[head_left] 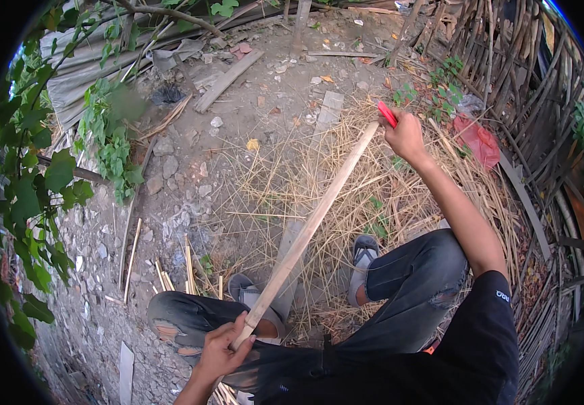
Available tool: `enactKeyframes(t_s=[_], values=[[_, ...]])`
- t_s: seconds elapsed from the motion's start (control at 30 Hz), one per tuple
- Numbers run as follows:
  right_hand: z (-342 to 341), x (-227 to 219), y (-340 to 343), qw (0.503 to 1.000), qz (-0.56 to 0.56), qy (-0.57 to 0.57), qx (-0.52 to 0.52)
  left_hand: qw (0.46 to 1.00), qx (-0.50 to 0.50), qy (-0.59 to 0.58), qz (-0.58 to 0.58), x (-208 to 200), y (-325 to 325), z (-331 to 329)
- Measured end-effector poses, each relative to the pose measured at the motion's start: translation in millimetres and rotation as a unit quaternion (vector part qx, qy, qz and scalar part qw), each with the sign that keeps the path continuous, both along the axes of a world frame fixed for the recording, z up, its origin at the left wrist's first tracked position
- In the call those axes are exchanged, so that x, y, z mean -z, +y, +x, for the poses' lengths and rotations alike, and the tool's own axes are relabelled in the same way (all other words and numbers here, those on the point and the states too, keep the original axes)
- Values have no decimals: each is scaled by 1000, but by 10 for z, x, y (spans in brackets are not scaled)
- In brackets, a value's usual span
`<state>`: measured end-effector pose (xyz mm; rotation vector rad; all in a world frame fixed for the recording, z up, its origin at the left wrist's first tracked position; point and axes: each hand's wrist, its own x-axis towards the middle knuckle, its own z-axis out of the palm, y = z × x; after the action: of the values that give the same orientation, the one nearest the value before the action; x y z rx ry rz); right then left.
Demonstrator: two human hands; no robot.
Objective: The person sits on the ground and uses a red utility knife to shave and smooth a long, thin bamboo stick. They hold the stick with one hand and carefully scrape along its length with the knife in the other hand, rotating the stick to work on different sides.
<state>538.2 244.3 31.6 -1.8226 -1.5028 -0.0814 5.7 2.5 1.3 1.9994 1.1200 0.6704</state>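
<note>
"Right hand [405, 137]?"
"Curled round a slim red tool [387, 115], beside the far end of a long, flat, pale wooden strip [310, 224]; the left hand [221, 351] grips its near end."
"Progress?"
"Straw-coloured slivers [408, 192] suggest finished splitting; this strip looks unsplit."

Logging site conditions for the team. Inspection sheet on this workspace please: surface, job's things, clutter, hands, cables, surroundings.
Surface: dirt ground, stony in places.
Job's things: pale flat strip, slanting from lower left to upper right; red tool at its far end, exact type unclear.
Clutter: thin pale slivers strewn about; crumpled red plastic at right; loose board farther off.
Hands: left hand grips the strip's near end; right hand grips the red tool.
Cables: nothing seen.
Surroundings: stick fence right; leafy plants left.
</note>
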Motion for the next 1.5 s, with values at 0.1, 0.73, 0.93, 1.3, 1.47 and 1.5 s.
enactKeyframes(t_s=[0.1, 0.73, 0.93, 1.3, 1.47, 1.5], values=[[121, 12, 35, 995, 64, -78, 25, 1000, 7, -6, 20, 25, 22, -6], [141, -188, -5, 992, -93, -34, -76, 994, -21, 87, 65, -190, 162, -195], [520, -82, -15, 972, -89, -217, 32, 988, -25, 148, 22, -409, 77, -481], [194, -227, -94, 996, -40, 39, -74, 988, -105, -75, -87, -300, 141, -312], [-1170, -846, -437, 856, -239, 393, -235, 961, -88, -203, -166, -450, 415, 236], [-1368, -825, -503, 841, -243, 388, -289, 960, -84, -210, -163, -476, 479, 332]])
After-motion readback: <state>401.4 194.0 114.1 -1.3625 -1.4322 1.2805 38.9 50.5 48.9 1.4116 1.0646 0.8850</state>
